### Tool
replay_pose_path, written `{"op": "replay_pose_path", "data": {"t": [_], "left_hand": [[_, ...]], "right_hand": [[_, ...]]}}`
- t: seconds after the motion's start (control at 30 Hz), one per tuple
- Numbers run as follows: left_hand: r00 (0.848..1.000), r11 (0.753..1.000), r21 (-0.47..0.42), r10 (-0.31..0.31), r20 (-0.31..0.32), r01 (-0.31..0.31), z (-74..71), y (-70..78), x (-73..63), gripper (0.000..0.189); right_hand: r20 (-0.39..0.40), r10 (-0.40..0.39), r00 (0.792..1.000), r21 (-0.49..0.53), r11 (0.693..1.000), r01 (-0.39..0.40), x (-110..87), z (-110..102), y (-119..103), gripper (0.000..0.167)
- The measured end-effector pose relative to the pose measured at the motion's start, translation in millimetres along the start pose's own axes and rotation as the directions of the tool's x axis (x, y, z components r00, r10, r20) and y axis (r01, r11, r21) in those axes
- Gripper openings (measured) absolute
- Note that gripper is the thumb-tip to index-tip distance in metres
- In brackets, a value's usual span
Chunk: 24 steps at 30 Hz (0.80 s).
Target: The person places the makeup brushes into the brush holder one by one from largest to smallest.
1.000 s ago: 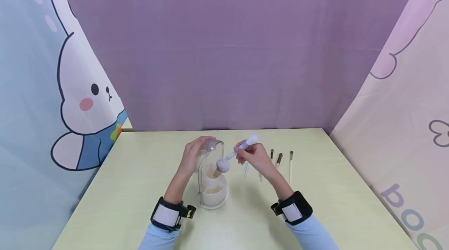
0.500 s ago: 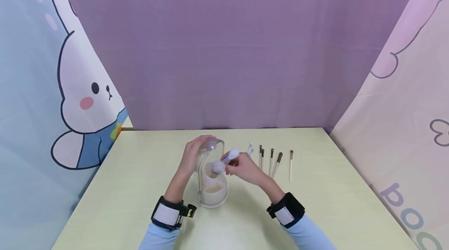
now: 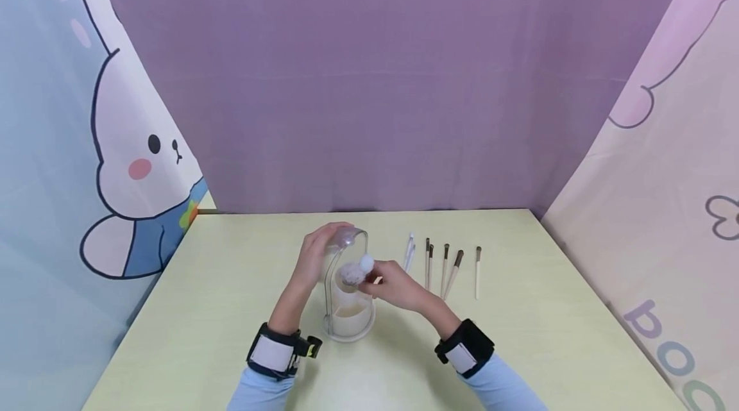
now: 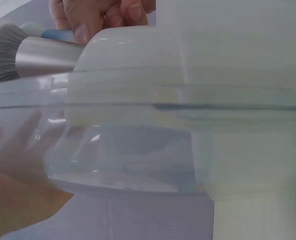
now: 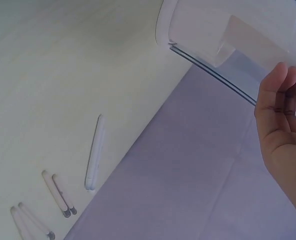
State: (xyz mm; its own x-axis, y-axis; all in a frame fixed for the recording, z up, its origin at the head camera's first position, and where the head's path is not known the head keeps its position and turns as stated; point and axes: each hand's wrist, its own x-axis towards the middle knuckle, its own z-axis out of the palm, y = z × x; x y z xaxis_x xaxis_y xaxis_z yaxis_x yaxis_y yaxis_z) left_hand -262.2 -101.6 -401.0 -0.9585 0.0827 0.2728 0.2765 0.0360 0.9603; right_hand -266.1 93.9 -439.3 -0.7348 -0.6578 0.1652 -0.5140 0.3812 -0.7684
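Observation:
A clear-covered makeup brush holder (image 3: 351,326) with white cups inside stands on the table. My left hand (image 3: 314,254) grips the top of its domed cover. Inside, a large grey fluffy brush (image 3: 349,274) leans with its bristles up; its pale metallic collar (image 4: 43,56) shows in the left wrist view. My right hand (image 3: 398,286) pinches a white-tipped makeup brush (image 3: 366,263) beside the grey one, over the upper cup. In the left wrist view a blue part of this brush (image 4: 58,35) shows by my fingertips, while its lower end is hidden.
Right of the holder lie two slim white sticks (image 3: 409,253) and several small dark-tipped brushes (image 3: 446,263), one of them apart (image 3: 478,273). A purple cloth (image 3: 369,90) hangs behind the table's far edge.
My right hand has brought the white-tipped brush left and down from beside the holder to over its cup, turning it more upright. My left hand has stayed on the cover.

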Motion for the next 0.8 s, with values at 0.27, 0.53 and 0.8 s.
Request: {"op": "replay_pose_path", "data": {"t": [0.27,0.53,0.8], "left_hand": [[1.000,1.000,0.001,0.027,-0.013,-0.027,0.4,-0.7,-0.7,0.038],[0.999,0.999,0.000,0.033,-0.012,-0.033,0.9,-1.7,-0.6,0.039],[1.000,1.000,-0.015,0.005,-0.009,-0.005,0.9,2.7,-1.6,0.040]], "right_hand": [[-0.007,0.030,1.000,-0.055,0.998,-0.031,-1.3,-0.4,-5.4,0.015],[0.003,0.010,1.000,-0.021,1.000,-0.010,-12.6,-15.0,-36.4,0.012],[-0.103,0.049,0.993,0.107,0.994,-0.038,-13.1,-21.5,-22.1,0.022]]}}
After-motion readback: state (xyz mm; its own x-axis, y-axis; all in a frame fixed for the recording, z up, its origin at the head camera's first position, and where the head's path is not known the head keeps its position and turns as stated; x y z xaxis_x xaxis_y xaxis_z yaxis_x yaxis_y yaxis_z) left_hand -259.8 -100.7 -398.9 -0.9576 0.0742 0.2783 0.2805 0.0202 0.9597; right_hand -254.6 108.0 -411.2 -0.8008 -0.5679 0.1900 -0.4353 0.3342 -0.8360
